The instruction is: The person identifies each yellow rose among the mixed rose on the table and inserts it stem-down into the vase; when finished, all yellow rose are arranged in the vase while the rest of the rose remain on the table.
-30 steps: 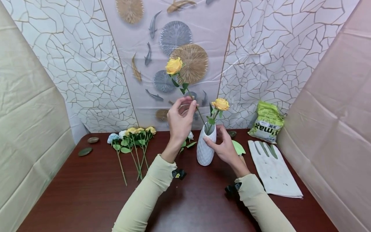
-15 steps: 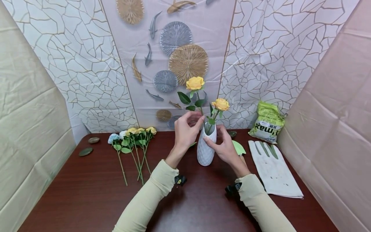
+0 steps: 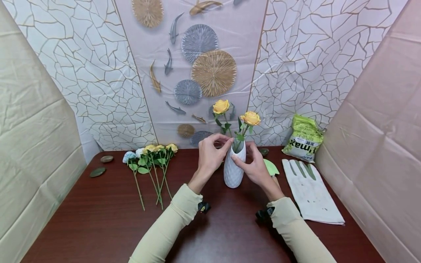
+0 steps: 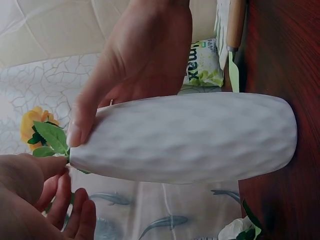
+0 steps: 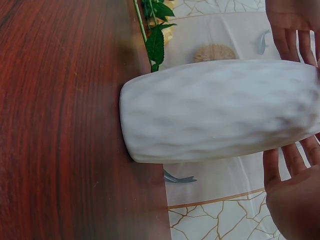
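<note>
A white dimpled vase (image 3: 233, 171) stands on the table, with one yellow rose (image 3: 251, 118) in it. My right hand (image 3: 255, 166) grips the vase near its rim from the right side, thumb at the front. At the mouth, my left hand (image 3: 210, 151) pinches the stem of a second yellow rose (image 3: 221, 106) between thumb and fingers. That bloom stands slightly higher and to the left of the first. The left wrist view shows the left fingers (image 4: 60, 200) right at the vase's rim; the stem inside the vase is hidden.
Several cut roses (image 3: 152, 153) in blue, white and yellow lie at the left, near two dark stones (image 3: 97, 172). A white rose (image 4: 235, 229) lies behind the vase. On the right are a green-bladed trowel (image 3: 270, 167), a white glove (image 3: 312, 193) and a green bag (image 3: 302, 140).
The left hand has moved down and right with the second yellow rose, bringing it upright and lower at the vase mouth. The right hand and vase stay in place.
</note>
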Motion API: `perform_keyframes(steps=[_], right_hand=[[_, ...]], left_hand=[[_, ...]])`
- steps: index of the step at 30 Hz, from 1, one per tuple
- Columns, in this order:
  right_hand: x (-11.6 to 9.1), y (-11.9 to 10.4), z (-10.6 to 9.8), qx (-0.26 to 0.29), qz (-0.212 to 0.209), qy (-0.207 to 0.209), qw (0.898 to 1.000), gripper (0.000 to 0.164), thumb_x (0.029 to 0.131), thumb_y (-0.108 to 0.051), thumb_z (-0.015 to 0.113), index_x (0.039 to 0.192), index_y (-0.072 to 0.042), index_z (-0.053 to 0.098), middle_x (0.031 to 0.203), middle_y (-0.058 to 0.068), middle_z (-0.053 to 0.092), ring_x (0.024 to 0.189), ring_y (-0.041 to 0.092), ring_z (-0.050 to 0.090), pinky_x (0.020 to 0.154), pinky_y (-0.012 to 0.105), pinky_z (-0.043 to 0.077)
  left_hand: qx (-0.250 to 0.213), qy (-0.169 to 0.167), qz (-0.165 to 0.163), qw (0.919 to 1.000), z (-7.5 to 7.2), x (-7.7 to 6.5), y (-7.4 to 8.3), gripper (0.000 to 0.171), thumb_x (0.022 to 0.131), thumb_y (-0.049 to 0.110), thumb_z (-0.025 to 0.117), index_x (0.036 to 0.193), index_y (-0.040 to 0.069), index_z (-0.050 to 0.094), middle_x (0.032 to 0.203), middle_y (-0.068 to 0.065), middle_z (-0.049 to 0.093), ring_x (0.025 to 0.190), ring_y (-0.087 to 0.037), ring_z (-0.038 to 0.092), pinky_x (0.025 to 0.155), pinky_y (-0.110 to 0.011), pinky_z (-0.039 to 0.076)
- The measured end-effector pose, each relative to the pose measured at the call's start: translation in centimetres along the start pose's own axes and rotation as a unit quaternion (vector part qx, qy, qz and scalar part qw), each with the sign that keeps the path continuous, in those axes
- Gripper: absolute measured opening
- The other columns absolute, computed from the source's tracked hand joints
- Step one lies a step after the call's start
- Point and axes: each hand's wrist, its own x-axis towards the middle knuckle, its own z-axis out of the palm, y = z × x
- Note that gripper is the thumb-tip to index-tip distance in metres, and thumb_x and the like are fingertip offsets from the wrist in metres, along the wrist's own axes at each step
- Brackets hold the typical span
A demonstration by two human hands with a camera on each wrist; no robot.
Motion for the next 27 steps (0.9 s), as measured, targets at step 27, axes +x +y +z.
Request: perform_keyframes(steps=[27], right_hand=[[-0.8, -3.6, -0.4, -0.004, 0.001, -0.012, 1.0, 0.047, 0.091, -0.023, 0.075, 0.128, -0.007, 0.05, 0.12, 0.008, 0.062, 0.109, 0.013, 0.061, 0.09, 0.032, 0.051]], left_hand=[[-0.039, -0.006, 0.005, 0.9992, 0.1, -0.4, 0.1, 0.025, 0.086, 0.03, 0.081, 0.105, 0.015, 0.073, 0.089, 0.005, 0.075, 0.082, -0.005, 0.07, 0.072, -0.036, 0.062]])
